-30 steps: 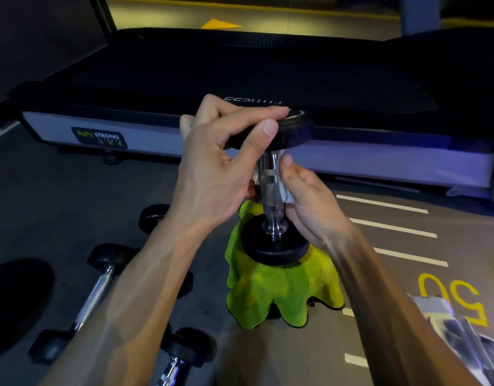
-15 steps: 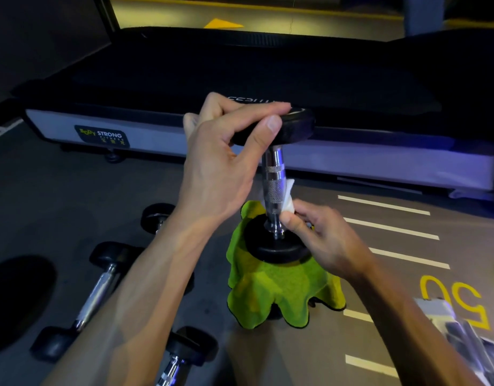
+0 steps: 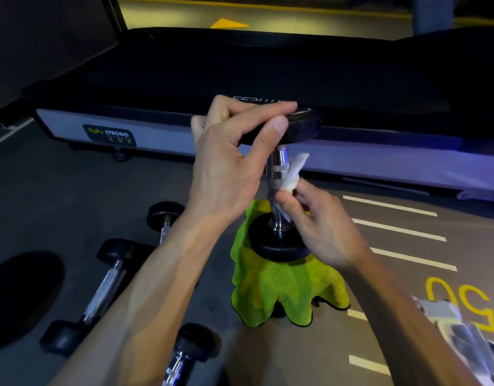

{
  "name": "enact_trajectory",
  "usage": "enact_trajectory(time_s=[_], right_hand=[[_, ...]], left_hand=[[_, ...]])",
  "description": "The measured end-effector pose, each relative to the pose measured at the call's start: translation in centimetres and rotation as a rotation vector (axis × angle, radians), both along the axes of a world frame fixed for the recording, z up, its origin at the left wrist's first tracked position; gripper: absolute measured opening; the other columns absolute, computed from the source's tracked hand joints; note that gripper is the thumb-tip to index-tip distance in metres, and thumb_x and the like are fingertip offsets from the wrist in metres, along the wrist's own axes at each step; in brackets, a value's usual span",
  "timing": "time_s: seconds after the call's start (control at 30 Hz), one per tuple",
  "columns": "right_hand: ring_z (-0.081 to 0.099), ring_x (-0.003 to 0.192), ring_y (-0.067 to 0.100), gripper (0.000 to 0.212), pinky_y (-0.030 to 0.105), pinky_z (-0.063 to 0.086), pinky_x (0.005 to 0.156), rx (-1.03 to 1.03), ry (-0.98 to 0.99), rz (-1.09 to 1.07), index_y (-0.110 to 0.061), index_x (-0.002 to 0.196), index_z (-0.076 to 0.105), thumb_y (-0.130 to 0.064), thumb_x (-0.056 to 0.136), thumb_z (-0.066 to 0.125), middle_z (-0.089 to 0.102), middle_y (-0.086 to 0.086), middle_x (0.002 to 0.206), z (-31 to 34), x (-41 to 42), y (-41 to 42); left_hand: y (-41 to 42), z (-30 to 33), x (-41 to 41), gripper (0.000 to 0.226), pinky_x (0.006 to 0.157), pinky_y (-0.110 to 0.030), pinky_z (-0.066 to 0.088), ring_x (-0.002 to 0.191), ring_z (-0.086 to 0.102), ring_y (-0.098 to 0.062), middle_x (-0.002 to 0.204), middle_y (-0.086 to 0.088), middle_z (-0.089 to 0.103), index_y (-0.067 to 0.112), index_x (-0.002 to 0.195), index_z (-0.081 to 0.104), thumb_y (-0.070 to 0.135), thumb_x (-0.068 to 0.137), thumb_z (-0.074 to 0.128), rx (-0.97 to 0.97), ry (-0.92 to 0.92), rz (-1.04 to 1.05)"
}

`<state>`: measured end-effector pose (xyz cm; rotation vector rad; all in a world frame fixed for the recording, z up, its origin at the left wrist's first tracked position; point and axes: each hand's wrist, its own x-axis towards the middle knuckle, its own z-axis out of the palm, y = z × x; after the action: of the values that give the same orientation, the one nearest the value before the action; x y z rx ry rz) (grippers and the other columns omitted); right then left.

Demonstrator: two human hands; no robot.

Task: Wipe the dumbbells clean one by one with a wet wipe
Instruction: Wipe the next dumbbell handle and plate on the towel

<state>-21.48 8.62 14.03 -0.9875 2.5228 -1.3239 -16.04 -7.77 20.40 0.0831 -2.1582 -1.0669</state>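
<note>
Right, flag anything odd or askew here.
The dumbbell stands on end atop a green cloth draped over something hidden, a perch that may be unsteady; the left hand steadies its top. Nothing spilled or damaged.

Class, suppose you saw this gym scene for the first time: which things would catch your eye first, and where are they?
Centre frame, a dumbbell stands upright on a bright green cloth. The left hand grips its top weight while the right hand presses a white wet wipe to the chrome handle. More dumbbells lie on the floor, lower left.
</note>
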Motion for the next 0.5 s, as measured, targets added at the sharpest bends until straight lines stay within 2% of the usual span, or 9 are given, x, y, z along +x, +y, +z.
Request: enact_trajectory(time_s=[0.1,0.17,0.23,0.27,0.3,0.33,0.4,0.43,0.5], right_hand=[[0.072,0.107,0.005,0.031,0.048,0.054,0.098,-0.055,-0.112,0.039,-0.032,0.120,0.067,-0.051,0.103,0.049,0.078,-0.015,0.109,-1.5,0.3,0.7],[0.072,0.110,0.004,0.027,0.052,0.053,0.101,-0.108,-0.168,0.050,-0.029,0.120,0.068,-0.045,0.103,0.054,0.078,-0.014,0.112,-2.1,0.8,0.8],[0.072,0.112,0.006,0.026,0.053,0.053,0.102,-0.156,-0.193,0.040,-0.026,0.120,0.070,-0.040,0.102,0.058,0.078,-0.012,0.113,-2.5,1.1,0.8],[0.071,0.113,0.006,0.026,0.051,0.053,0.103,-0.167,-0.192,0.037,-0.025,0.122,0.070,-0.038,0.102,0.060,0.078,-0.012,0.115,-2.5,1.2,0.8],[0.070,0.115,0.004,0.025,0.047,0.053,0.104,-0.165,-0.184,0.036,-0.025,0.123,0.071,-0.035,0.102,0.061,0.078,-0.014,0.116,-2.5,1.2,0.8],[0.070,0.115,0.001,0.023,0.040,0.053,0.104,-0.152,-0.174,0.040,-0.024,0.123,0.071,-0.032,0.103,0.063,0.077,-0.017,0.116,-2.5,1.1,0.7],[0.068,0.111,-0.007,0.019,0.027,0.052,0.098,-0.099,-0.128,0.041,-0.024,0.120,0.074,-0.028,0.103,0.065,0.077,-0.023,0.112,-2.3,1.2,0.6],[0.068,0.108,-0.008,0.018,0.025,0.052,0.095,-0.079,-0.098,0.036,-0.024,0.118,0.074,-0.028,0.103,0.065,0.077,-0.024,0.110,-2.2,1.4,0.6],[0.070,0.105,-0.003,0.017,0.031,0.054,0.095,-0.070,-0.070,0.011,-0.024,0.114,0.075,-0.031,0.104,0.063,0.078,-0.021,0.107,-2.2,1.9,0.5]], left_hand=[[-0.1,-0.9,0.4,0.038,0.114,-0.026,0.038,0.133,0.050,-0.014,0.133,0.016,0.054,0.040,0.142,0.063,0.042,0.104,0.062,0.053,-0.016,-0.091],[-0.7,-2.2,0.9,0.062,0.119,-0.036,0.042,0.147,0.043,-0.009,0.155,0.012,0.041,0.035,0.158,0.044,0.039,0.101,0.068,0.166,-0.060,-0.180],[-1.1,-4.1,1.1,0.084,0.120,-0.035,0.043,0.148,0.042,-0.001,0.161,0.016,0.036,0.031,0.164,0.032,0.045,0.093,0.075,0.324,-0.158,-0.171],[-1.2,-4.9,1.1,0.088,0.120,-0.035,0.044,0.145,0.047,-0.001,0.159,0.016,0.043,0.027,0.162,0.036,0.050,0.087,0.076,0.381,-0.211,-0.165],[-1.1,-5.8,1.2,0.084,0.118,-0.038,0.046,0.139,0.055,-0.004,0.152,0.012,0.055,0.022,0.157,0.046,0.051,0.085,0.077,0.416,-0.254,-0.196],[-1.0,-6.5,1.1,0.069,0.114,-0.040,0.050,0.131,0.063,-0.008,0.141,0.007,0.067,0.019,0.147,0.058,0.045,0.086,0.078,0.435,-0.283,-0.248],[-0.5,-7.4,1.2,0.037,0.104,-0.040,0.055,0.114,0.073,-0.011,0.120,0.004,0.078,0.018,0.127,0.072,0.032,0.093,0.075,0.449,-0.295,-0.301],[-0.4,-7.6,1.3,0.029,0.099,-0.038,0.057,0.108,0.074,-0.011,0.114,0.004,0.080,0.017,0.121,0.074,0.029,0.095,0.073,0.456,-0.290,-0.296],[-0.3,-7.7,1.5,0.024,0.096,-0.036,0.058,0.104,0.075,-0.012,0.109,0.003,0.080,0.016,0.117,0.075,0.029,0.097,0.071,0.503,-0.293,-0.290]])
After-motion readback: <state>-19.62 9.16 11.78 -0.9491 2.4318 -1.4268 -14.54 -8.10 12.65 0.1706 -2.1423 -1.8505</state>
